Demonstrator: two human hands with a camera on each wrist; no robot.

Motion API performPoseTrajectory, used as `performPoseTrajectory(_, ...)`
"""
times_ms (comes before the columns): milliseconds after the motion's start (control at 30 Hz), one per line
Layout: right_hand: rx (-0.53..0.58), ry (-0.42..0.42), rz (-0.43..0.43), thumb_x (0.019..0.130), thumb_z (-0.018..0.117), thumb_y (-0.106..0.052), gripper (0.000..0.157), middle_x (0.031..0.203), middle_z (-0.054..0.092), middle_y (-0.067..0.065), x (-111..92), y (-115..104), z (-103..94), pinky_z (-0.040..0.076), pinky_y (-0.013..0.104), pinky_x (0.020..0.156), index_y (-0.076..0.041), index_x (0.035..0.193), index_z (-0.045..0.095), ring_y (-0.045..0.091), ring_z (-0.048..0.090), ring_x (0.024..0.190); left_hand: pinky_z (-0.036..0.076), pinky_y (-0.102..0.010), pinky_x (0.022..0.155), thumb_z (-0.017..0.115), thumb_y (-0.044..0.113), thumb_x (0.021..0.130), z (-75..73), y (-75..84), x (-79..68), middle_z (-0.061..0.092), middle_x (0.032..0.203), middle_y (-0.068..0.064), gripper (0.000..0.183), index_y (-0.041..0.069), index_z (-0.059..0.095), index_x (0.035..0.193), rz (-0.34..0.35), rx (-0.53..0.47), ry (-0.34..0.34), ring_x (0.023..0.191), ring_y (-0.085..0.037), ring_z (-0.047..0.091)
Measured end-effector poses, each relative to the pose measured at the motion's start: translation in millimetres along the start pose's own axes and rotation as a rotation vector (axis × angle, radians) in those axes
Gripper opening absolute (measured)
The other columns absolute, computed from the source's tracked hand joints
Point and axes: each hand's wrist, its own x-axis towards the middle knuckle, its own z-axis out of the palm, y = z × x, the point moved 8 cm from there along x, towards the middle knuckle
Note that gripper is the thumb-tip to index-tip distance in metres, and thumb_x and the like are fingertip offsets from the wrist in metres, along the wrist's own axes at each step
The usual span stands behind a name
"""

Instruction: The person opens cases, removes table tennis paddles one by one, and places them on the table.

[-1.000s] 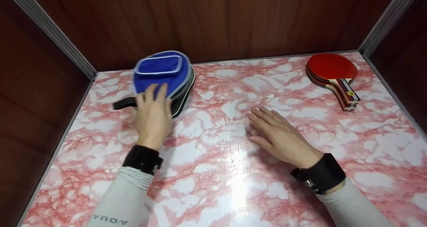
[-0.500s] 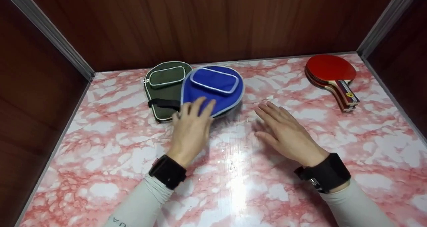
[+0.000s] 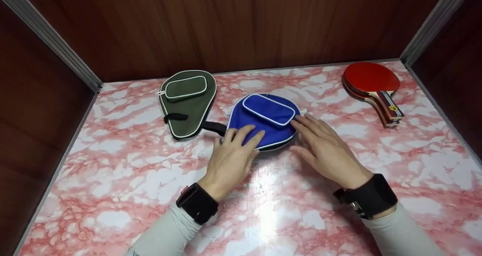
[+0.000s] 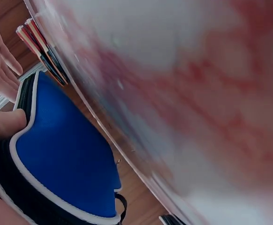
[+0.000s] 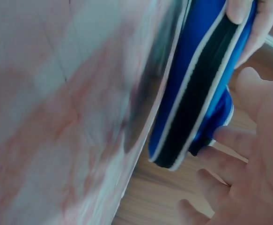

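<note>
A blue table tennis bat case [image 3: 269, 109] with white piping and a front pocket lies at mid-table, its narrow end turned left. My left hand [image 3: 230, 160] grips that case near the narrow end, fingers spread over the top. In the left wrist view the thumb [image 4: 12, 123] presses the black zip side of the blue case [image 4: 66, 140]. The case's wide end tips toward my right hand [image 3: 327, 150], whose fingers are extended right at the edge. The right wrist view has the right palm [image 5: 272, 140] facing the case's black zip band [image 5: 202, 84].
A dark green bat case [image 3: 188, 113] with white piping and a black strap lies at the back left. Several stacked red table tennis bats [image 3: 372, 77] sit at the back right. Wood-look panels [image 3: 241, 26] wall the marbled table [image 3: 131, 203].
My left hand has carried the blue case off the green one, rightward and nearer to me, turning it. The green case is now fully uncovered. My right hand has barely moved.
</note>
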Motion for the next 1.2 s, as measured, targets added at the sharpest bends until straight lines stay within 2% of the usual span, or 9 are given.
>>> performPoseTrajectory(167,0.013,0.050,0.004,0.110,0.069,-0.041,0.067,0.170,0.046,0.019,1,0,-6.5,0.024,0.063,0.129,-0.005,0.163,0.053,0.041,0.035,0.161,0.052,-0.065,0.096,0.064,0.033,0.113,2.1,4.2,-3.0,0.058,0.160,-0.007,0.047,0.025,0.062,0.159,0.038,-0.005,-0.036,0.132,-0.033,0.057)
performPoseTrajectory(467,0.003,0.034,0.003,0.109,0.070,-0.043,0.069,0.169,0.048,0.020,0,1,-1.3,0.024,0.064,0.129,-0.004,0.163,0.052,0.042,0.035,0.161,0.050,-0.060,0.104,0.056,0.041,0.116,16.8,14.6,-12.1,0.047,0.168,-0.005,0.051,0.031,0.054,0.165,0.203,-0.006,-0.223,0.140,-0.032,0.051)
performPoseTrajectory(633,-0.011,0.008,-0.002,0.111,0.066,-0.044,0.069,0.169,0.046,0.020,0,1,2.4,0.024,0.062,0.129,-0.004,0.165,0.050,0.042,0.033,0.162,0.046,-0.059,0.108,0.059,0.041,0.115,19.2,12.7,-15.1,0.043,0.171,-0.001,0.052,0.034,0.052,0.166,0.259,-0.095,-0.279,0.144,-0.030,0.046)
performPoseTrajectory(833,-0.020,-0.032,0.013,0.112,0.064,-0.046,0.069,0.172,0.043,0.019,0,3,6.3,0.024,0.062,0.129,-0.006,0.167,0.048,0.041,0.032,0.162,0.040,-0.058,0.116,0.071,0.032,0.109,17.1,9.1,-19.0,0.045,0.170,0.003,0.051,0.035,0.059,0.159,0.314,-0.245,-0.319,0.147,-0.028,0.044)
performPoseTrajectory(1000,-0.022,-0.027,0.023,0.111,0.066,-0.045,0.069,0.171,0.044,0.019,0,4,6.9,0.025,0.063,0.129,-0.007,0.166,0.050,0.041,0.034,0.161,0.037,-0.060,0.118,0.081,0.022,0.102,14.0,7.7,-16.5,0.046,0.168,0.000,0.053,0.034,0.065,0.151,0.291,-0.291,-0.352,0.148,-0.030,0.043)
performPoseTrajectory(1100,-0.032,-0.041,0.029,0.111,0.067,-0.045,0.069,0.171,0.044,0.020,-1,5,9.5,0.025,0.063,0.129,-0.006,0.165,0.050,0.042,0.035,0.161,0.031,-0.066,0.122,0.082,0.029,0.101,15.1,7.8,-11.8,0.043,0.172,-0.004,0.046,0.033,0.067,0.144,0.222,-0.285,-0.390,0.154,-0.034,0.040)
performPoseTrajectory(1200,-0.046,-0.055,0.027,0.111,0.067,-0.044,0.067,0.171,0.043,0.022,-1,5,12.6,0.025,0.063,0.129,-0.004,0.164,0.053,0.043,0.035,0.160,0.027,-0.075,0.122,0.078,0.045,0.102,17.8,9.6,-5.0,0.040,0.174,-0.009,0.037,0.030,0.068,0.134,0.156,-0.257,-0.403,0.158,-0.041,0.038)
